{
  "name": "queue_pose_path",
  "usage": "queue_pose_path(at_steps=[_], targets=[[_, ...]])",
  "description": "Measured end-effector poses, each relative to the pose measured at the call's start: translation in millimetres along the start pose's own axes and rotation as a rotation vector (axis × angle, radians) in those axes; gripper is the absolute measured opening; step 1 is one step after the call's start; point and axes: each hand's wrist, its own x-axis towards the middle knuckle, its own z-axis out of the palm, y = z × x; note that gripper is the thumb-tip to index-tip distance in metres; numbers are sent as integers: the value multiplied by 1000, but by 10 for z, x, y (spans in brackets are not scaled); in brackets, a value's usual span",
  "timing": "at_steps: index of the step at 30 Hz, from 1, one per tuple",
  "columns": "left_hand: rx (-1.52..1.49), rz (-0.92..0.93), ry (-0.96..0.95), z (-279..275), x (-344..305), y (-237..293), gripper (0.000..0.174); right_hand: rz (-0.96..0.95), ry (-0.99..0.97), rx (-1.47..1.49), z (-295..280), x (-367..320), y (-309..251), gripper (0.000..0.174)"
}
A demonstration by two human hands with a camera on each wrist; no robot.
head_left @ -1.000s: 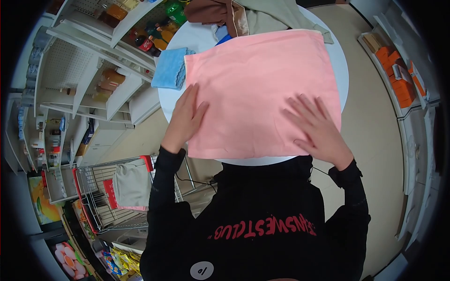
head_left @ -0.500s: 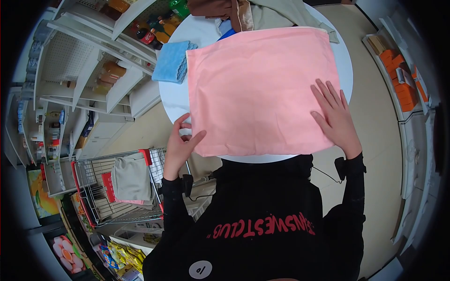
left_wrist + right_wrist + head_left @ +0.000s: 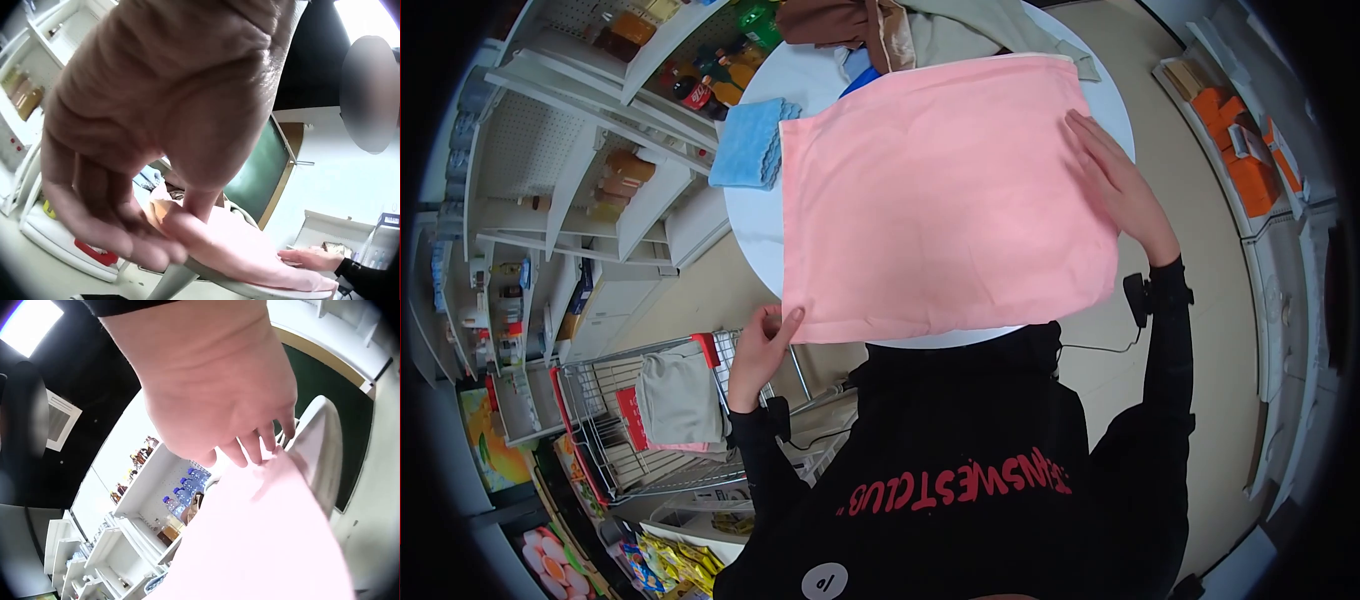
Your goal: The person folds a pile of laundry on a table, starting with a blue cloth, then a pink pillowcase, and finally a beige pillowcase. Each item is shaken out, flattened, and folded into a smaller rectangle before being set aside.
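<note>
A pink cloth (image 3: pixel 950 200) lies spread flat over a round white table (image 3: pixel 755 235). At its near left corner, the left hand (image 3: pixel 758 355) pinches the fabric, thumb on top and fingers under the edge. The left wrist view shows that hand (image 3: pixel 156 112) large, with the pink cloth (image 3: pixel 231 244) by its thumb. Along the cloth's right edge rests the right hand (image 3: pixel 1125 190), fingers extended. In the right wrist view, the right hand's (image 3: pixel 219 394) fingertips touch the pink cloth (image 3: pixel 262 537).
A folded blue cloth (image 3: pixel 745 143) lies at the table's left, and brown (image 3: pixel 830 22) and grey-green (image 3: pixel 970 35) garments at its far side. A shopping cart (image 3: pixel 605 400) holding a folded grey cloth (image 3: pixel 680 395) stands at the lower left. Shelves line both sides.
The left hand has moved down the cloth's left side to the near corner and pinched it. The right hand has slid outward and up to the right edge, its fingers closer together.
</note>
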Motion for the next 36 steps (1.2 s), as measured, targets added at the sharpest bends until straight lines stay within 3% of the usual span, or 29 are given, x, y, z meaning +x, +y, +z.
queue_pose_path(at_steps=[3,7,10,15,18,21,23,26,29,31,34,36], targets=[[-108,-66,-116,0,-32,25,39,41,27,191,-23,45,90,47],[-178,62,-234,-119,0,74,35,84,113,414,-117,87,-70,46],[-437,172,40,26,-95,536,33,112,141,570,-240,62,-400,46],[-511,409,60,317,-108,1370,33,21,-215,845,-206,-200,-883,49],[-376,694,-224,623,-73,1842,36,-46,-245,1026,-56,-356,-1221,50],[-107,1037,-748,942,-69,2318,41,74,-76,1081,-94,-383,-1161,47],[-27,1041,-746,1009,82,2369,45,122,19,1105,-100,-380,-986,47],[146,1036,-760,1102,381,2376,53,284,-189,790,59,-443,-442,48],[512,1126,-262,1032,638,2317,64,291,-191,762,95,-482,-461,51],[540,1132,-268,998,716,2231,65,298,-186,750,88,-509,-503,54],[583,1093,-269,859,639,1998,68,90,-131,550,81,-576,-632,53],[660,1080,-268,749,574,1902,68,78,-137,514,87,-576,-633,51]])
